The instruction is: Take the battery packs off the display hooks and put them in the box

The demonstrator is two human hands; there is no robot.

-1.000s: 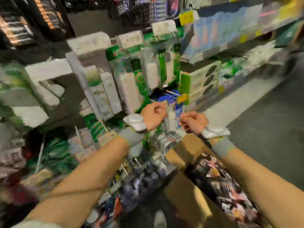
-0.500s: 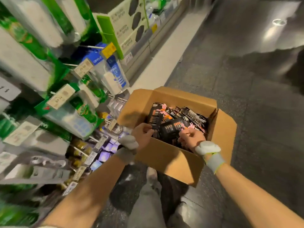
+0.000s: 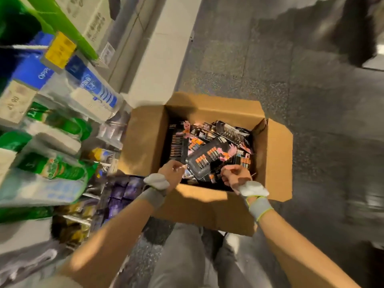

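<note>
The left hand (image 3: 172,172) has its fingers curled and pinches the near left corner of a battery pack (image 3: 212,161). The right hand (image 3: 235,176) is curled at the pack's near right edge, but I cannot tell whether it grips. The pack lies flat on the heap (image 3: 178,142) of packs inside the box (image 3: 143,140). It is probably light, a stiff card under slick plastic, best held by its edges. The open box stands on a dark tiled floor (image 3: 270,69), just beside a rack (image 3: 62,163) of hanging goods.
</note>
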